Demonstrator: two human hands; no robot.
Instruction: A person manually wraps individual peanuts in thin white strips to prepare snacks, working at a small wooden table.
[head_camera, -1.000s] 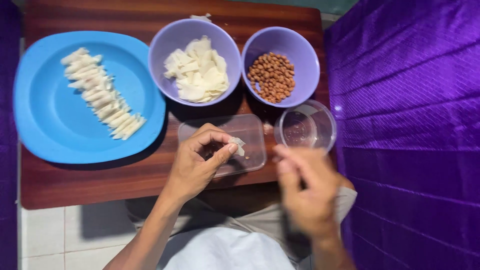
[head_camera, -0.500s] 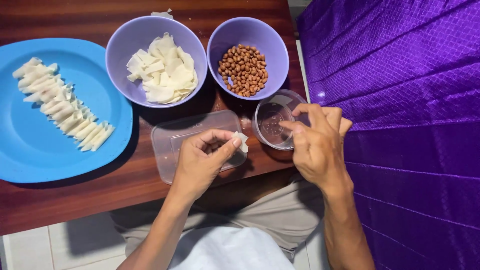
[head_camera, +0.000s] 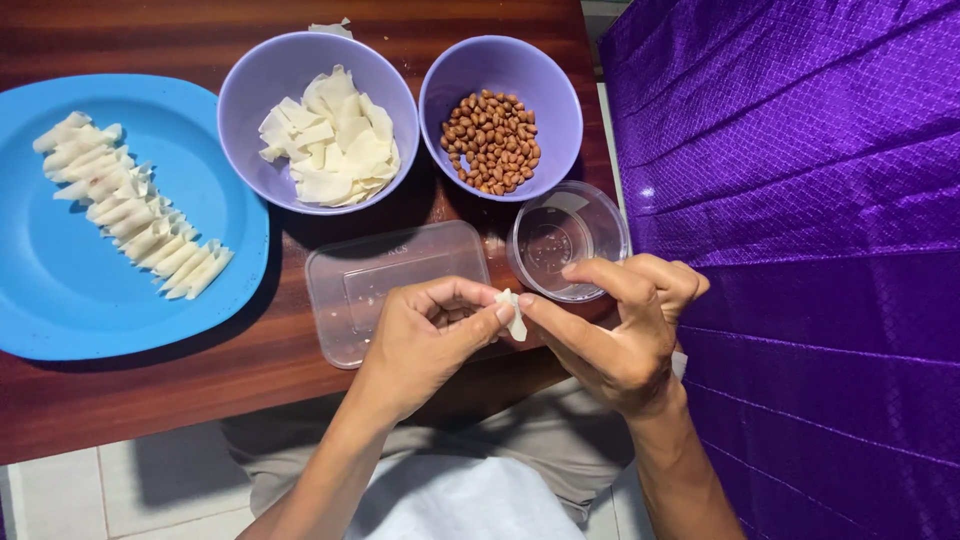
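Observation:
My left hand (head_camera: 425, 335) and my right hand (head_camera: 615, 325) meet over the table's front edge, both pinching one small white wrapper piece (head_camera: 514, 313) between thumb and fingers. Under them lies a clear rectangular lid (head_camera: 370, 285). A clear round cup (head_camera: 568, 238) stands just beyond my right hand. Behind are a purple bowl (head_camera: 262, 95) of white wrapper squares (head_camera: 330, 140) and a second purple bowl (head_camera: 545, 85) of brown peanuts (head_camera: 495, 140).
A blue plate (head_camera: 60, 290) at the left holds a diagonal row of several folded white rolls (head_camera: 130, 205). The dark wooden table (head_camera: 150, 400) ends near my lap. Purple cloth (head_camera: 800, 250) covers the right side. White floor tiles (head_camera: 120, 490) show at the bottom left.
My right hand has come left from the clear cup and joined my left hand on the wrapper piece. My left hand has shifted slightly right and toward me.

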